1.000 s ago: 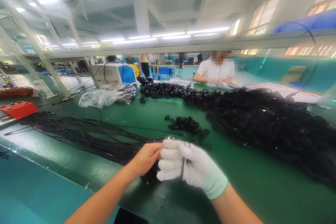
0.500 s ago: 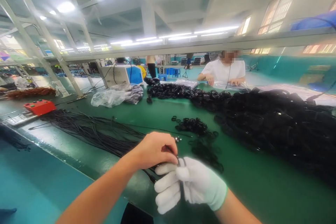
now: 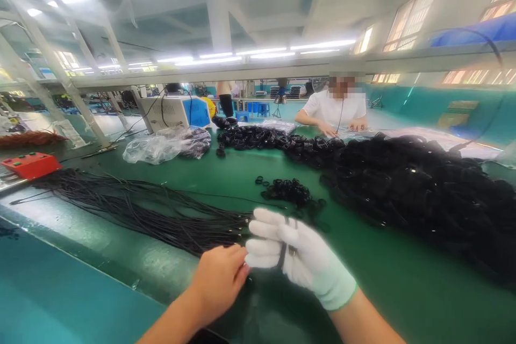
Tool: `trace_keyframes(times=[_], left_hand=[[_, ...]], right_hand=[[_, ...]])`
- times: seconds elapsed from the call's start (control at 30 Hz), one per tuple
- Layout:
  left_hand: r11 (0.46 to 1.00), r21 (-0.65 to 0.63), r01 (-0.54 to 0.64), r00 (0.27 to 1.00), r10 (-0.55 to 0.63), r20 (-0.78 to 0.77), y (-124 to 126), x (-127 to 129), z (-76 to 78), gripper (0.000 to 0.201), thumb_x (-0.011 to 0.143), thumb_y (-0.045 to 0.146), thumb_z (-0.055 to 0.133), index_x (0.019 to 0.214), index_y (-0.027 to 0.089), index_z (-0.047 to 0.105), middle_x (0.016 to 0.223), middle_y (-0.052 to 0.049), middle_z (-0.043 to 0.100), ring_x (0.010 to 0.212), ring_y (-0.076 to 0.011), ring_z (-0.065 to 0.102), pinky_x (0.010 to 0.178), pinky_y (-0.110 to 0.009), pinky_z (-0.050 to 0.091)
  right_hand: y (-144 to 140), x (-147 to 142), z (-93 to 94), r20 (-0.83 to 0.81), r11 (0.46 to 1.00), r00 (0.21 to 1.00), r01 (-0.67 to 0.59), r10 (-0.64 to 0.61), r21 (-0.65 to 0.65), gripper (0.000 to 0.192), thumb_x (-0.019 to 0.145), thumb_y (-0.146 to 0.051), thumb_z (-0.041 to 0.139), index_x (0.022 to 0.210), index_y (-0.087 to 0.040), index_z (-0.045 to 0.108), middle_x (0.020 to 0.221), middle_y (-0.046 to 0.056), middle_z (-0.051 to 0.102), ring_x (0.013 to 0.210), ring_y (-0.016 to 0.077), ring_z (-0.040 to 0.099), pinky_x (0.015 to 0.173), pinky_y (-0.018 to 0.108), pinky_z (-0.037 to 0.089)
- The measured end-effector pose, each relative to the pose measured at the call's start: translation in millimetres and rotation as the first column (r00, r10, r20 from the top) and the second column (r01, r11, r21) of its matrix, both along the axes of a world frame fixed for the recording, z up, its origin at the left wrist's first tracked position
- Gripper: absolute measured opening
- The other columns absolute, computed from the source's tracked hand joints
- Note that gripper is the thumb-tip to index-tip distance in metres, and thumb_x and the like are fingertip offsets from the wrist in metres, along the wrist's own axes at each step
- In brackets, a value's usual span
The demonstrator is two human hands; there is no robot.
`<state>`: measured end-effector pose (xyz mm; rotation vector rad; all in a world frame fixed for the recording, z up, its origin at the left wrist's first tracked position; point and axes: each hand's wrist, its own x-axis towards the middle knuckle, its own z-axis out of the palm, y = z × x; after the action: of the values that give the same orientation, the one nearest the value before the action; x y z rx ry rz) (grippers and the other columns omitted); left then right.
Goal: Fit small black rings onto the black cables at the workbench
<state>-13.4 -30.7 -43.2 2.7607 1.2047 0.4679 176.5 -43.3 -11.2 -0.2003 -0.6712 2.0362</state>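
Note:
My bare left hand (image 3: 220, 279) is low in the middle of the head view, its fingers bent together beside the fingertips of my right hand. Whatever those fingers may hold is hidden. On my right hand (image 3: 300, 255) is a white glove, and a thin black strip (image 3: 281, 258) runs down across its palm under the thumb. A small shiny piece shows near the strip. Just left of the glove lie the ends of a long bundle of black cables (image 3: 161, 215). Behind the glove is a small heap of black rings (image 3: 287, 191).
A large pile of black coiled cables (image 3: 411, 188) covers the right of the green table (image 3: 242, 172). A red box with buttons (image 3: 31, 165), a clear plastic bag (image 3: 157, 145) and a blue-white machine (image 3: 173, 113) stand left. A person (image 3: 336, 107) works opposite.
My left hand has dropped from above the gloved fingers to beside and below them. My right hand has risen slightly, still with the black strip. The view has shifted a little to the right.

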Motion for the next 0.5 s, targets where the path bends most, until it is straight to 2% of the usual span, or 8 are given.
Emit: trace_keyframes(times=[0.13,0.17,0.23,0.3,0.33,0.4,0.43,0.5], left_hand=[[0.998,0.027,0.048,0.991,-0.044,-0.125,-32,18,9.7,0.019,0.085,0.017,0.041,0.075,0.019,0.056,0.073,-0.001,0.065,0.058,-0.0167,0.056,0.054,-0.028,0.035],[0.997,0.041,0.07,0.989,-0.064,-0.134,-32,20,14.2,0.018,0.085,0.016,0.042,0.073,0.019,0.056,0.071,-0.001,0.064,0.057,-0.0163,0.055,0.053,-0.028,0.034],[0.991,0.07,0.114,0.988,-0.106,-0.11,-23,19,27.0,0.014,0.084,0.02,0.049,0.073,0.018,0.057,0.07,0.0,0.064,0.058,-0.0158,0.055,0.055,-0.028,0.034],[0.987,0.056,0.148,0.989,-0.147,-0.021,-6,14,43.0,0.011,0.081,0.028,0.058,0.074,0.019,0.06,0.071,0.001,0.064,0.065,-0.0159,0.056,0.061,-0.027,0.036],[0.986,0.005,0.165,0.985,-0.165,0.047,3,11,50.5,0.012,0.079,0.03,0.063,0.074,0.02,0.061,0.072,0.001,0.064,0.068,-0.0154,0.056,0.064,-0.026,0.037],[0.959,-0.195,0.208,0.962,-0.164,0.22,21,7,59.9,0.013,0.073,0.03,0.069,0.074,0.019,0.064,0.073,0.002,0.063,0.069,-0.0131,0.056,0.064,-0.023,0.04],[0.916,-0.319,0.243,0.94,-0.142,0.309,27,7,60.4,0.013,0.071,0.029,0.07,0.074,0.018,0.064,0.073,0.002,0.063,0.067,-0.0119,0.056,0.062,-0.021,0.041],[0.799,-0.514,0.313,0.894,-0.065,0.443,37,7,52.5,0.014,0.07,0.027,0.07,0.075,0.015,0.065,0.074,0.001,0.063,0.066,-0.0109,0.056,0.059,-0.019,0.042]], right_hand=[[2,-2,-5.1,0.059,0.997,0.996,0.073,-0.072,-0.014,0.012,0.083,-0.022,0.06,0.08,-0.015,0.051,0.07,-0.001,0.049,0.062,0.0102,0.049,0.063,0.027,0.041],[1,-3,-8.3,0.12,0.995,0.988,0.097,-0.093,-0.024,0.011,0.082,-0.022,0.061,0.086,-0.015,0.053,0.074,0.0,0.053,0.066,0.0113,0.053,0.066,0.028,0.042],[-1,-4,-16.4,0.243,0.995,0.965,0.102,-0.094,-0.019,0.023,0.081,-0.021,0.063,0.101,-0.014,0.055,0.085,0.005,0.06,0.077,0.0153,0.059,0.074,0.032,0.044],[-4,-6,-24.9,0.283,1.0,0.959,-0.014,0.012,0.006,0.031,0.08,-0.023,0.064,0.106,-0.01,0.055,0.092,0.01,0.061,0.084,0.0193,0.061,0.08,0.038,0.044],[-5,-7,-28.7,0.27,0.994,0.958,-0.104,0.096,0.015,0.033,0.079,-0.025,0.065,0.106,-0.008,0.055,0.091,0.012,0.061,0.084,0.0206,0.061,0.08,0.041,0.044],[-8,-10,-34.4,0.216,0.965,0.944,-0.26,0.251,0.017,0.038,0.077,-0.029,0.066,0.106,-0.006,0.055,0.09,0.013,0.061,0.082,0.0224,0.061,0.079,0.046,0.044],[-9,-13,-36.2,0.187,0.95,0.934,-0.312,0.305,0.008,0.041,0.075,-0.032,0.068,0.105,-0.007,0.055,0.089,0.013,0.061,0.08,0.0228,0.062,0.078,0.047,0.045],[-11,-17,-37.5,0.137,0.931,0.922,-0.365,0.363,-0.009,0.046,0.071,-0.034,0.071,0.105,-0.008,0.054,0.084,0.01,0.06,0.076,0.0216,0.061,0.076,0.048,0.045]])
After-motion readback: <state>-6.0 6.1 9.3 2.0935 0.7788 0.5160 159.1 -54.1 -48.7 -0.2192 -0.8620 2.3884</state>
